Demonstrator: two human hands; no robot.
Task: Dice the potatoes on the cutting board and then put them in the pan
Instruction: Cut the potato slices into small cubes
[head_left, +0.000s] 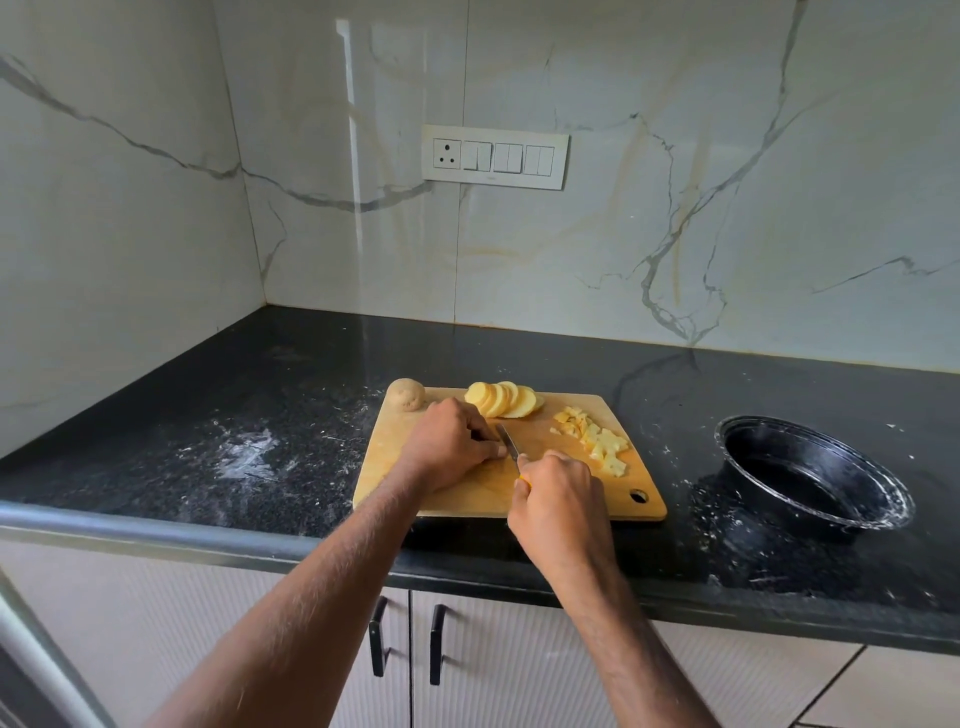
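Note:
A wooden cutting board (457, 499) lies on the black counter. At its far edge stands a fanned row of round potato slices (501, 399), and a whole unpeeled potato (407, 394) sits at the far left corner. A heap of diced potato (597, 440) lies on the right side. My left hand (449, 441) has its fingers curled down on the board's middle; whatever is beneath them is hidden. My right hand (558, 499) grips a knife (509, 441) with a yellow handle, the blade pointing away beside my left fingertips. The black pan (878, 512) stands to the right.
The black granite counter (260, 415) carries white smears left of the board and around the pan. Marble walls meet in a corner at the back left. A switch panel (493, 156) is on the wall. Cabinet doors with black handles (436, 642) are below the counter edge.

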